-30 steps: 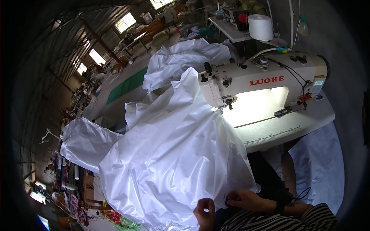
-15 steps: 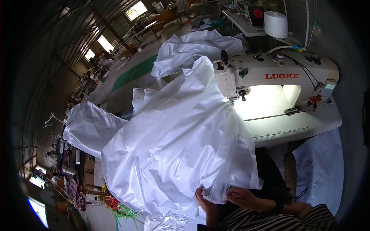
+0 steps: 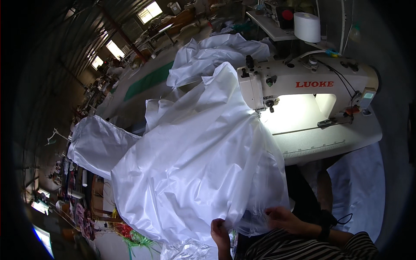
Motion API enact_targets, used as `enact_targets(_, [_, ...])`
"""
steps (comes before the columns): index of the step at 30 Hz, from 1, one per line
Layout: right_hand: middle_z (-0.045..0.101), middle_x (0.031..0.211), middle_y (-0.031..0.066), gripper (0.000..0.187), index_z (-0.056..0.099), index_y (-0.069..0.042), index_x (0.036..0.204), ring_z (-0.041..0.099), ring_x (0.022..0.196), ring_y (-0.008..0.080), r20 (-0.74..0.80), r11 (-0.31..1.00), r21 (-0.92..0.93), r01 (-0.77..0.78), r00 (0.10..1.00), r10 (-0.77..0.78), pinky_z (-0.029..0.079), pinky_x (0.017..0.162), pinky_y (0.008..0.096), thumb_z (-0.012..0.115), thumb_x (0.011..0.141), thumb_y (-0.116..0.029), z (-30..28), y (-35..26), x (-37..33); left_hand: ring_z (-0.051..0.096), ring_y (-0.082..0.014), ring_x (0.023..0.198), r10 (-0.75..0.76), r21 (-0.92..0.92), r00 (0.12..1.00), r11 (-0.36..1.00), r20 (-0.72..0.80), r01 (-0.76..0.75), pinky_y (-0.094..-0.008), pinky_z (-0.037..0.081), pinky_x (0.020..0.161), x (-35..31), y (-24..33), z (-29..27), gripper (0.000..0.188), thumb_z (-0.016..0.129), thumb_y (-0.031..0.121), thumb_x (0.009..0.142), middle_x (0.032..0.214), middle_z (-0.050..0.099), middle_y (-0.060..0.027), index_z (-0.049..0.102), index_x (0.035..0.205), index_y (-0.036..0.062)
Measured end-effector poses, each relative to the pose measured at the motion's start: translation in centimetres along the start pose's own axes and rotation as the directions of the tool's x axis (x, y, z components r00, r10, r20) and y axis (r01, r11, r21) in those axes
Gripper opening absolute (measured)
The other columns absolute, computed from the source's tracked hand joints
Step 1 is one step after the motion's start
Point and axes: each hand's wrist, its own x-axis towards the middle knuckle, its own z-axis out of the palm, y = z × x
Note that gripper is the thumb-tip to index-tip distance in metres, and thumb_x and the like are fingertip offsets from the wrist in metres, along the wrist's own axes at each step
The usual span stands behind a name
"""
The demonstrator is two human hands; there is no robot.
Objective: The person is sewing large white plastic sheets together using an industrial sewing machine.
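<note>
A large sheet of shiny white fabric [image 3: 186, 160] spreads over the work surface and hangs toward me. Its far right edge runs to the needle area of a white sewing machine [image 3: 303, 80]. At the near edge, my left hand [image 3: 220, 232] pinches the fabric, fingers closed on it. My right hand [image 3: 284, 219] grips the same edge a little to the right, where the layer looks thin and see-through. Between the two hands the fabric hangs slightly slack. The fingertips of my right hand are partly hidden by the fabric.
A white thread cone [image 3: 307, 27] stands behind the machine. More white fabric is heaped at the far side [image 3: 216, 54], and another piece hangs at the right [image 3: 357, 186]. Red and green strands [image 3: 134, 236] lie at the lower left. The machine's lamp lights its bed.
My hands have moved apart along the fabric edge, the left one leftward and slightly down, the right one rightward and slightly up. The view has shifted a little.
</note>
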Motion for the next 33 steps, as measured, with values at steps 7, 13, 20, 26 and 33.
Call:
enact_targets(7, [0.065, 0.11, 0.0118, 0.04, 0.05, 0.002, 0.128, 0.065, 0.098, 0.0183, -0.109, 0.826, -0.558, 0.073, 0.981, -0.16, 0.05, 0.092, 0.0315, 0.064, 0.094, -0.015, 0.2, -1.8, 0.1, 0.056, -0.0318, 0.097, 0.58, 0.48, 0.793, 0.651, 0.187, -0.589, -0.0464, 0.046, 0.079, -0.9, 4.5, 5.9, 0.04, 0.076, 0.013, 0.072, 0.107, 0.057, -0.0141, 0.057, 0.106, 0.0089])
enact_targets(13, [0.068, 0.103, 0.0088, 0.03, 0.059, -0.001, 0.12, 0.065, 0.095, 0.015, -0.073, 0.828, -0.56, -0.011, 0.997, -0.036, 0.05, 0.09, 0.0288, 0.063, 0.095, -0.019, 0.1, -1.4, -0.2, 0.06, -0.0316, 0.092, 0.56, 0.514, 0.791, 0.616, 0.246, -0.596, -0.0437, 0.048, 0.078, 1.2, 1.8, 6.8, 0.033, 0.074, 0.006, 0.074, 0.102, 0.062, -0.0106, 0.06, 0.104, 0.0082])
enact_targets(20, [0.069, 0.101, 0.0073, 0.031, 0.06, -0.002, 0.12, 0.064, 0.094, 0.0128, 0.024, 0.854, -0.519, 0.039, 0.999, -0.031, 0.05, 0.086, 0.0287, 0.063, 0.096, -0.022, 0.5, -1.8, 0.5, 0.061, -0.0121, 0.077, -0.125, -0.054, 0.944, 0.988, 0.305, 0.148, -0.0268, 0.05, 0.069, -0.3, 4.1, 5.4, 0.015, 0.06, 0.005, 0.093, 0.082, 0.065, -0.0073, 0.061, 0.106, -0.0019])
enact_targets(26, [0.069, 0.1, 0.0076, 0.031, 0.061, -0.004, 0.116, 0.065, 0.091, 0.0161, -0.06, 0.682, -0.728, -0.076, 0.997, 0.047, 0.05, 0.085, 0.031, 0.063, 0.096, -0.026, 1.4, -3.4, 0.6, 0.057, -0.0134, 0.08, -0.02, -0.323, 0.981, 0.943, 0.193, 0.083, -0.027, 0.049, 0.072, -0.8, 3.2, 7.0, 0.016, 0.057, 0.0, 0.093, 0.093, 0.06, -0.0077, 0.053, 0.109, 0.0005])
enact_targets(33, [0.067, 0.1, 0.0082, 0.027, 0.058, -0.005, 0.116, 0.065, 0.094, 0.0172, 0.207, 0.795, -0.593, 0.129, 0.978, -0.004, 0.05, 0.086, 0.0327, 0.058, 0.099, -0.026, 0.1, -0.9, 0.2, 0.056, -0.0126, 0.09, 0.081, -0.196, 0.98, 0.98, 0.182, -0.045, -0.0241, 0.048, 0.075, -2.8, 2.5, 7.5, 0.02, 0.055, 0.002, 0.096, 0.106, 0.06, -0.0047, 0.056, 0.116, 0.0006])
